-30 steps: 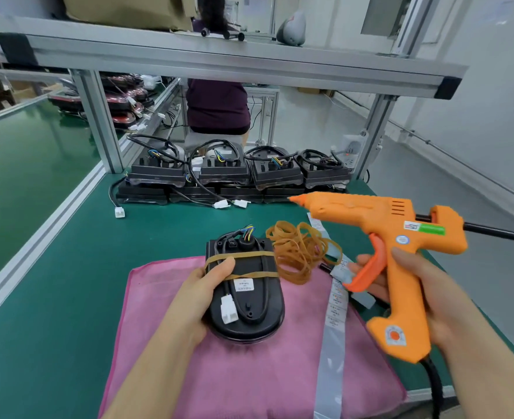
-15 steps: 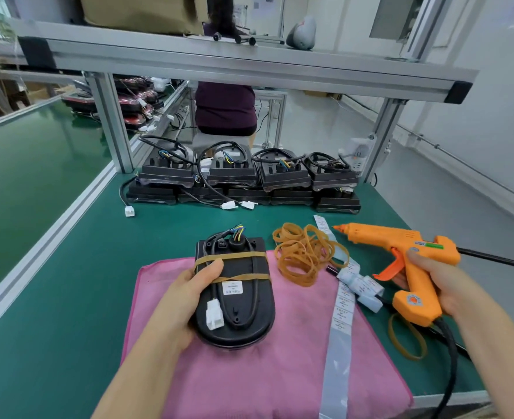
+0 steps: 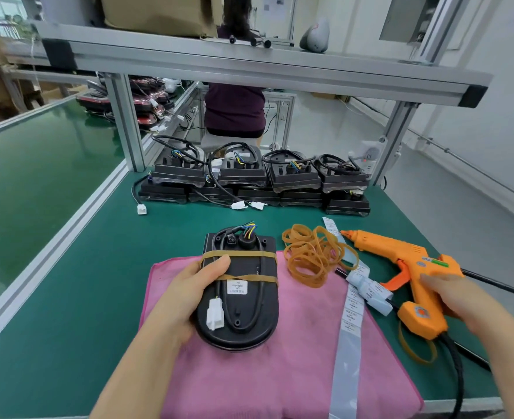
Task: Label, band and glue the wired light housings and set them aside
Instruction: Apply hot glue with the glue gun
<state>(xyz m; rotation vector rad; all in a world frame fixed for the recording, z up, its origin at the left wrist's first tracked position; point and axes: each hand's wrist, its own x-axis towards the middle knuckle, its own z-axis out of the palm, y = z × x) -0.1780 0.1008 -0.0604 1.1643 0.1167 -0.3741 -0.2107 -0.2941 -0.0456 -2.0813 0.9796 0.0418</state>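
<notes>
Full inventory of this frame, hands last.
bench: 1, green, foreground
pink cloth: 1, pink, bench's near edge
light housing: 1, black, banded and labelled, on the pink cloth
rubber bands: loose pile, tan, right of the light housing
label strip: 1, white on grey backing, across the cloth's right side
glue gun: 1, orange, bench's right side
stacked housings: two tiers, black, back of bench
aluminium frame: 1, silver, over the bench
seated person: 1, dark top, beyond the frame
left hand: grips the light housing's left edge
right hand: holds the glue gun's handle
</notes>
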